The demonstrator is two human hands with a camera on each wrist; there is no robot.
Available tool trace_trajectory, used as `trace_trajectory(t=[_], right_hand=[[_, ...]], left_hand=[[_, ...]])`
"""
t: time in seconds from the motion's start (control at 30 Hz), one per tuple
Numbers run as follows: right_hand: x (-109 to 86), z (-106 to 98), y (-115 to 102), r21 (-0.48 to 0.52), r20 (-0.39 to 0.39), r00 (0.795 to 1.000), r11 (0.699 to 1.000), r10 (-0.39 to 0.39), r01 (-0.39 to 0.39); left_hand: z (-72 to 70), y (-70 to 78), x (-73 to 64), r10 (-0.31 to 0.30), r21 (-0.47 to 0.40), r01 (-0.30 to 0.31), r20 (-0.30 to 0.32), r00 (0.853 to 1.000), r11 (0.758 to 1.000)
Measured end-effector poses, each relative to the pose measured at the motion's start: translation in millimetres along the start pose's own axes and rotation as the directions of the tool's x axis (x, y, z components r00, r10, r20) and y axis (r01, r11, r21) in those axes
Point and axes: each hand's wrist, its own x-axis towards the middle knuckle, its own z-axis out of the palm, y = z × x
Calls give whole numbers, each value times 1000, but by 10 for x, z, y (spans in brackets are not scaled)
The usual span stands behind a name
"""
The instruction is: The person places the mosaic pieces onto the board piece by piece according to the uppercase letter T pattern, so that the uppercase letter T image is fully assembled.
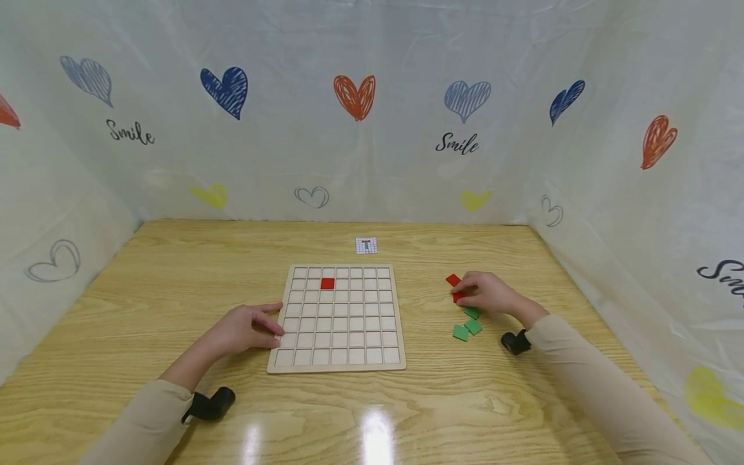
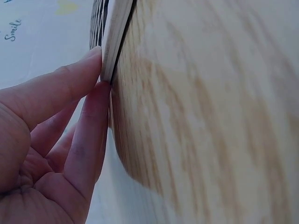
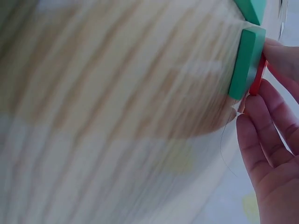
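Note:
At the left rim of a wooden grid board, my left hand holds the edge. The left wrist view shows its thumb on the board's rim and a fingertip low against the side. One red square tile lies in a cell of the second row from the top. Right of the board, my right hand pinches another red tile, partly covered by the fingers. A further red tile lies just beyond it. Green tiles lie nearer me, one beside the pinched tile in the right wrist view.
A small card with a T-shaped pattern on a grid lies behind the board. Everything stands on a wood-grain table. A pale curtain printed with hearts encloses the back and sides. Each wrist wears a black camera mount.

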Motion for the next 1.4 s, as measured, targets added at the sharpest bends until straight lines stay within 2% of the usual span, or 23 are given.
trace_trajectory(t=[0.47, 0.8, 1.0, 1.4], right_hand=[[135, 73, -47, 85, -32, 998, 995, -55, 57], [258, 93, -230, 86, -9, 999, 995, -48, 49], [337, 124, -309, 42, -2, 998, 997, -71, 71], [465, 165, -436, 68, 30, 995, 993, -99, 97]], left_hand=[[3, -5, 8, -17, -6, 17, -3, 1000, 1000], [1, -20, 12, -4, -7, 4, -1, 1000, 1000], [3, -16, 9, -1, -9, 1, 0, 1000, 1000], [3, -12, 3, 5, -1, -5, -2, 1000, 1000]])
